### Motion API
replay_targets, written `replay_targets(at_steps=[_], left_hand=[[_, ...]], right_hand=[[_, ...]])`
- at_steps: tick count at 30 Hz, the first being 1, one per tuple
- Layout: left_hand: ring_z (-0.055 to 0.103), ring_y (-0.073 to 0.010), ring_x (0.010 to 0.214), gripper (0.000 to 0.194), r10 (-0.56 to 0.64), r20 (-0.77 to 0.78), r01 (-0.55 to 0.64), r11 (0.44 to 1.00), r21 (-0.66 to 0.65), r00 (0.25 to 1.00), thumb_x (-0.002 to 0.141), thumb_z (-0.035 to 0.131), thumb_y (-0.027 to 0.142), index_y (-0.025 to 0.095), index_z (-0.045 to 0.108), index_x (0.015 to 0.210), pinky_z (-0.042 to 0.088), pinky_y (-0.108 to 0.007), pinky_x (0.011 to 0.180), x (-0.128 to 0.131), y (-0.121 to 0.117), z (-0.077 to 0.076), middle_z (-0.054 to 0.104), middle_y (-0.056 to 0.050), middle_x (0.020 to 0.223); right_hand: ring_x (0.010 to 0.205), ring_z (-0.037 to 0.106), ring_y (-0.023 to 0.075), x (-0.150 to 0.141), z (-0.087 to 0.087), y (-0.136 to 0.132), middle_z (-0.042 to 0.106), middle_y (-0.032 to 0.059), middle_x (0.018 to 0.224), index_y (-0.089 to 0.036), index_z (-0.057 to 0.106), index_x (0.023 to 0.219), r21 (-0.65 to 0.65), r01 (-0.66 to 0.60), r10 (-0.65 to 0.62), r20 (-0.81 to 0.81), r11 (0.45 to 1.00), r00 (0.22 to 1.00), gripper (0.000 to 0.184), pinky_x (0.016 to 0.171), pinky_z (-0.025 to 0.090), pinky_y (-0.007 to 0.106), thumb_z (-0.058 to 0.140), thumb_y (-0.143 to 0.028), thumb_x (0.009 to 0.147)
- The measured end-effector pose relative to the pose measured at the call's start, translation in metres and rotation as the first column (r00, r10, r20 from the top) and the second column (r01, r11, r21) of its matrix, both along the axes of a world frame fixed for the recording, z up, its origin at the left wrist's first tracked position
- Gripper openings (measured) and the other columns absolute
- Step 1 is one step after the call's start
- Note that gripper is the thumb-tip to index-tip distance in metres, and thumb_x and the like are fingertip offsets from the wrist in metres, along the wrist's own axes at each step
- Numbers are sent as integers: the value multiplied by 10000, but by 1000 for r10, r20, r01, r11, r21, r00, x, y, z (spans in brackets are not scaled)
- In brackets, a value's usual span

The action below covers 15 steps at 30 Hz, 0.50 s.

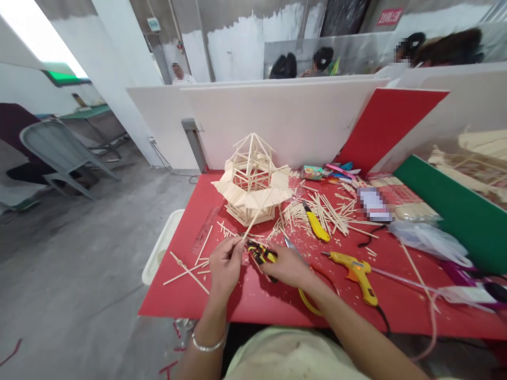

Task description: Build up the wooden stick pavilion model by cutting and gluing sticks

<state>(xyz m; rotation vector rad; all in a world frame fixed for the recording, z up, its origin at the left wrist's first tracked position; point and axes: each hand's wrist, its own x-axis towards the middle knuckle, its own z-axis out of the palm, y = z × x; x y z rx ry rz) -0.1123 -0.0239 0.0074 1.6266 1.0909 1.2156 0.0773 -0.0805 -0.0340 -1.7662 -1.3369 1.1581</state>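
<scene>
A red-topped table (170, 298) spreads before a seated worker, its surface littered with offcuts. At its far side stands a pavilion-like model (257, 199) of pale wooden sticks, upright, with an open frame above a flared skirt of roofing. It looks light and brittle; the lower base would seem a safer place to take hold than the thin eaves or the peak.

Right of the worker's arms lies a yellow glue gun (358, 272), resting on its side, its grip probably the only part to take hold of, as the nozzle could be hot.

Near the table's front edge, the right hand (291, 266) is wrapped around black-and-yellow pliers (261, 254). They look rigid and fairly weighty for their size, best taken by the handles, well back from the metal; how far their jaws stand apart cannot be made out.

Just beside them, the left hand (226, 266) pinches the near end of a slim wooden stick (253, 220) between thumb and fingers. The stick slants up and away in front of the model; whether its far end touches the roofing cannot be told. It appears nearly weightless, dry and stiff but liable to snap, so a light fingertip pinch should suit it.
</scene>
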Motion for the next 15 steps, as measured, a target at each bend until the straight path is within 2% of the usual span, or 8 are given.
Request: replay_targets(at_steps=[2,4,6,7,9,10,12,15], left_hand=[[554,-132,622,224,14,34,-14,1000,2,999,910,612,363,180,741,911,441,-242,606,-4,4,-1,635,-13,708],[520,-121,599,214,5,46,-5,1000,1,999,909,618,359,178,731,918,427,-240,594,-3,7,-2,611,-5,698],[501,-118,601,212,-25,36,25,1000,-4,999,916,609,357,176,720,901,416,-239,595,4,8,-1,595,-2,696],[495,-118,607,217,-38,31,38,999,-8,999,921,603,360,176,716,892,412,-239,598,8,8,1,587,0,690],[487,-119,611,231,-57,26,57,998,-13,998,926,595,369,177,713,877,406,-239,602,19,7,6,565,6,668],[480,-119,607,237,-65,25,66,998,-14,998,927,593,373,176,713,875,401,-239,601,24,6,10,554,9,655],[465,-117,597,242,-80,26,80,997,-13,996,928,591,377,174,712,877,390,-239,596,33,4,15,540,13,644],[439,-113,589,248,-77,41,78,997,-25,996,924,595,387,174,706,865,370,-235,580,42,1,20,535,12,654]], right_hand=[[829,642,206,16,11,-10,699,36,869,-201,640,1013,-90,70,-102,-443,994,891,350,780,502,333,611,-458,777],[936,660,226,19,24,-23,708,79,968,-193,627,1001,-168,69,-177,-793,983,583,421,849,510,361,553,-554,798],[1002,660,240,11,36,-36,704,108,1013,-190,620,948,-173,3,-168,-952,985,256,491,917,502,382,531,-638,768],[1019,658,249,5,41,-42,703,109,1020,-195,617,912,-155,-20,-151,-978,988,145,479,936,499,396,552,-639,742],[1050,652,271,-8,46,-53,703,103,1042,-210,603,850,-132,-68,-129,-991,989,37,378,956,496,433,623,-547,680],[1063,648,282,-13,46,-58,703,100,1053,-214,604,845,-132,-89,-128,-991,987,42,335,959,496,449,656,-473,639],[1088,640,297,-16,41,-67,703,99,1077,-217,625,895,-152,-92,-134,-974,984,180,343,964,495,468,677,-338,579],[1151,618,310,-7,27,-78,689,100,1151,-211,644,1096,-147,8,-124,-808,989,576,511,1012,473,490,657,-239,585]])
